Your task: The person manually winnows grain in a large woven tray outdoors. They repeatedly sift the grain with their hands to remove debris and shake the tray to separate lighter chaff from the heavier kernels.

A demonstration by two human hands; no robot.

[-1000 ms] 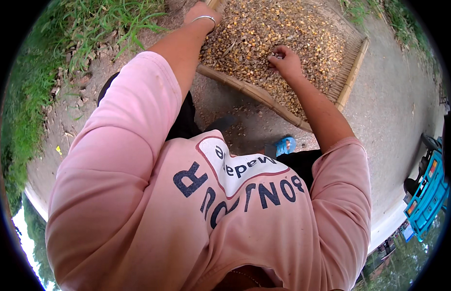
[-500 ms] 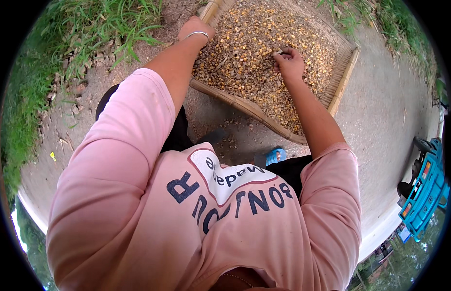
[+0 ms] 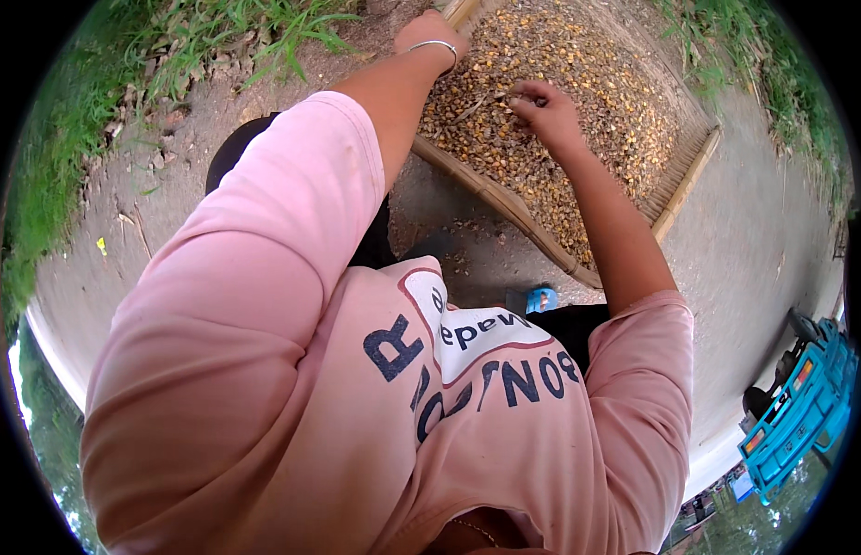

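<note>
A woven bamboo winnowing tray (image 3: 504, 205) with a raised rim lies tilted in front of me. Yellow and brown corn kernels (image 3: 578, 176) mixed with pale chaff are spread thickly over it. At its left rim my left hand (image 3: 432, 35) is closed round the bamboo edge, a silver bangle on the wrist. My right hand (image 3: 549, 118) hovers over the kernels near the tray's middle, palm side partly hidden. Its thumb and fingers are curled toward each other; whatever lies between them is too small to make out.
Grass (image 3: 291, 37) grows at the left and the upper right. Grey concrete ground (image 3: 754, 203) surrounds the tray, with scattered bits beneath it. A blue sandal (image 3: 541, 299) on my foot shows below the rim. A blue three-wheeled vehicle (image 3: 800, 407) stands at the far right.
The view has shifted, so the tray and vehicle sit further right and lower. My right hand has moved leftward over the kernels. My left hand keeps its hold on the rim.
</note>
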